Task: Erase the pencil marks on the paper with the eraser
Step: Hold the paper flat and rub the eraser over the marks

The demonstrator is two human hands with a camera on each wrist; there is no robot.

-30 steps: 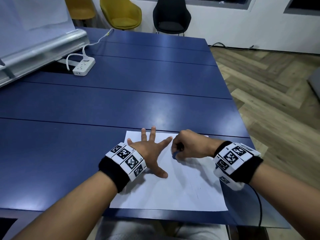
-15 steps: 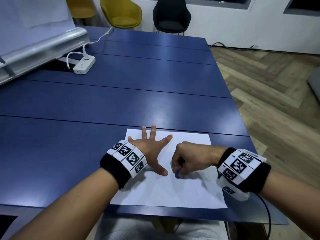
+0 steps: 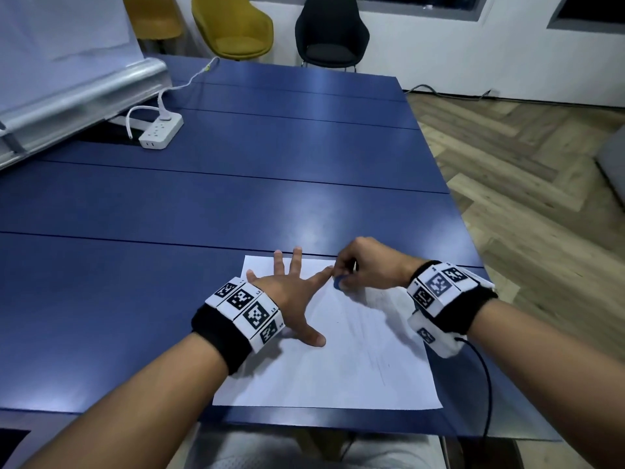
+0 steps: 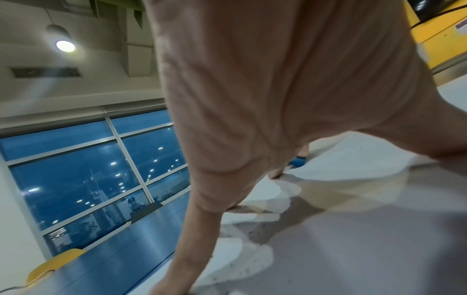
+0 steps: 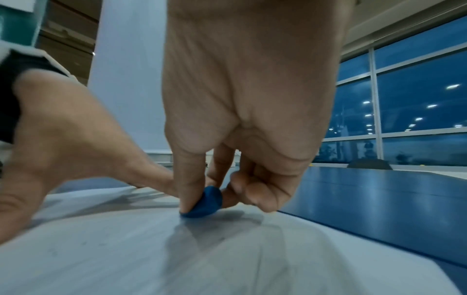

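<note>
A white sheet of paper lies at the near edge of the blue table, with faint pencil marks on its right half. My left hand lies flat on the paper's left part, fingers spread. My right hand pinches a small blue eraser between thumb and fingers and presses it on the paper near the far edge, right beside the left index fingertip. In the right wrist view the eraser touches the paper. The left wrist view shows the eraser beyond my left hand.
A white power strip with its cable sits at the far left of the table, beside a silver rail. Yellow chairs and a black chair stand beyond the table. Wooden floor lies to the right.
My right hand has slid the eraser from the paper's middle back up toward the far edge, close to the left index finger. The left hand stays pressed on the paper.
</note>
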